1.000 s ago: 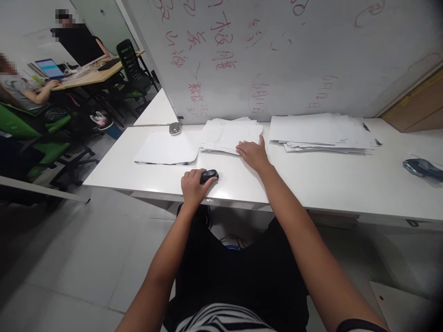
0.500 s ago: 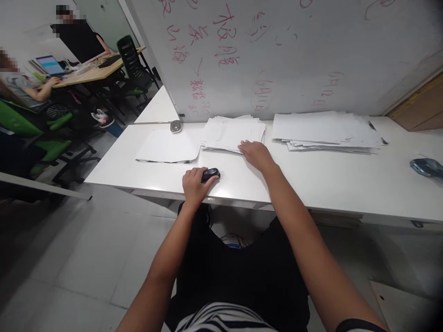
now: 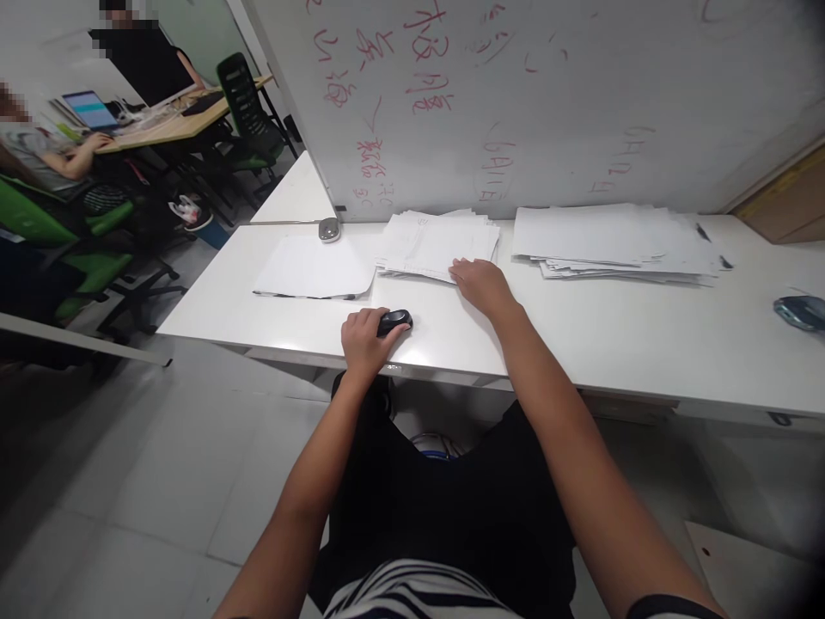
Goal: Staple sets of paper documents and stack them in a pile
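On the white desk (image 3: 309,325), my left hand (image 3: 364,342) is closed around a black computer mouse (image 3: 396,321), whose rounded right end shows past the thumb. My right hand (image 3: 478,282) lies farther forward and to the right. Its bent fingers hold the front right edge of a loosely squared stack of papers (image 3: 431,241); the grip under the edge is hidden. A flatter pile of white sheets (image 3: 315,268) lies to the left of that stack. Behind the pile sits a grey-and-white mouse (image 3: 328,229).
A larger paper pile (image 3: 599,236) lies to the right, with a bluish transparent object (image 3: 799,311) farther along. The whiteboard (image 3: 567,112) with red writing stands behind the desk. A cardboard box (image 3: 790,198) is at the far right. Two people sit at another desk (image 3: 155,125).
The camera view has shifted slightly. Both hands stay where they were, the left on the mouse and the right at the paper stack's edge.
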The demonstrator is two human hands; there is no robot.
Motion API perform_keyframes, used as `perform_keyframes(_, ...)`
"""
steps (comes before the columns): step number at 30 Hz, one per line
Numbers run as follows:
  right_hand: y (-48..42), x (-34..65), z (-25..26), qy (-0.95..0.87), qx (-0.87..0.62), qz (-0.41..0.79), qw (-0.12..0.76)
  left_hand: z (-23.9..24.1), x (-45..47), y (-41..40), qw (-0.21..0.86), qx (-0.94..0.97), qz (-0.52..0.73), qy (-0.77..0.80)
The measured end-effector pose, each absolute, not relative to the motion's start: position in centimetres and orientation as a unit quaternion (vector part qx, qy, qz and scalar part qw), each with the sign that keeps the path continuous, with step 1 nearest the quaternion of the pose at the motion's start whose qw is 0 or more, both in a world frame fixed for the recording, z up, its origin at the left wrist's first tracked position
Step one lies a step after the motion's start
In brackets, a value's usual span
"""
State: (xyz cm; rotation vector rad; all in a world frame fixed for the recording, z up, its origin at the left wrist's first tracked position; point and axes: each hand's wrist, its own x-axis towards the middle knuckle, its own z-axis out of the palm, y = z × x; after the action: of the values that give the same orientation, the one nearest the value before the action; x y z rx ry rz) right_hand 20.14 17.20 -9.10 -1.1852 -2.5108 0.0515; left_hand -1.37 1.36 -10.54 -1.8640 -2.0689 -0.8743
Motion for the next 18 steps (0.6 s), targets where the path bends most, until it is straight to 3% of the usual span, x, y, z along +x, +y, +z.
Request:
perform_keyframes(6, 16.6, 19.2, -9.2, -0.891, -0.428, -0.044, 0.142, -10.4, -1.3, 1.3, 0.120, -0.636, -0.295, -0.703)
perform_keyframes(18, 16.4, 19.3, -8.7, -0.876, -0.460, -0.051, 0.136, -10.4, -1.3, 1.3, 0.111, -0.638, -0.292, -0.704)
